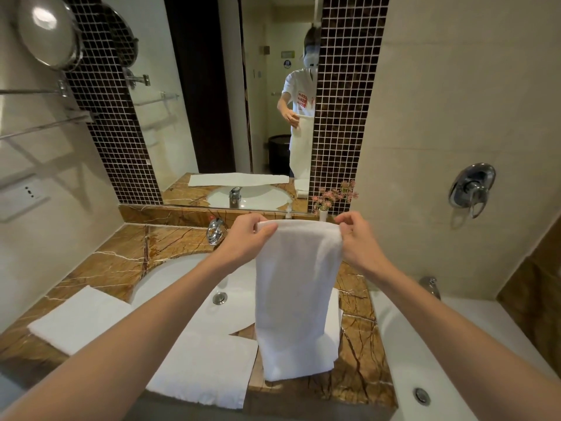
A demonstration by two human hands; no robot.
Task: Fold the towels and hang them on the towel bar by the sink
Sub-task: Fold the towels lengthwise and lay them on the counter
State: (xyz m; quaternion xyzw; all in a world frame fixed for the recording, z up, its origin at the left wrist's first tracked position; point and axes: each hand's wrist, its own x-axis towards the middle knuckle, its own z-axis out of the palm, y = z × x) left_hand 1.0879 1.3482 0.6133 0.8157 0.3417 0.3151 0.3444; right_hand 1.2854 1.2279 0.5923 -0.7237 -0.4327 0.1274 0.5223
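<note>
- Pinching the top corners of a folded white towel [296, 299], the left hand [246, 238] and right hand [358, 241] hold it hanging above the sink [182, 278].
- Soft and light, it likely droops unless gripped at the corners.
- The sink basin holds only its drain; more folded towels [82, 317] lie beside it.

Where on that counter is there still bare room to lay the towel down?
Bare marble lies back left, between folded towel, sink and tap. A strip runs beside the bathtub. The front is crowded with towels.
</note>
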